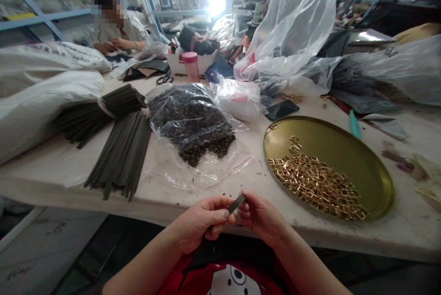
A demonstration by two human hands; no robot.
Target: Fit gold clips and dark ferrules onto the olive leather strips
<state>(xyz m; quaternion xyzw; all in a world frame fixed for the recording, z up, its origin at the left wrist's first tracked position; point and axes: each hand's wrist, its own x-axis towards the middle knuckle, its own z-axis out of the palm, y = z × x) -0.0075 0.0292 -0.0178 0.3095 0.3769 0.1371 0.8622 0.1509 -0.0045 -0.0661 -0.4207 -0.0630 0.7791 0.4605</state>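
Between my two hands, just off the table's front edge, is a dark grey-green strip (236, 204). My left hand (205, 219) pinches it with thumb and fingers. The fingers of my right hand (260, 216) are closed at its upper end. Part of the strip is hidden by my fingers. Beyond my hands, a clear plastic bag (193, 116) spills small dark rolled loops (206, 150). To its left lie a loose stack of long dark strips (119, 155) and a tied bundle of strips (103, 111). At right, a round gold tray (347, 141) holds many gold rectangular buckles (317, 184).
White sacks (41, 106) lie at the left. A pink-lidded bottle (191, 66), scissors (164, 79), a filled white bag (239, 97) and a phone-like dark slab (282, 110) are farther back. A person (117, 28) sits across the table, and clear plastic sheeting (296, 24) rises at back right.
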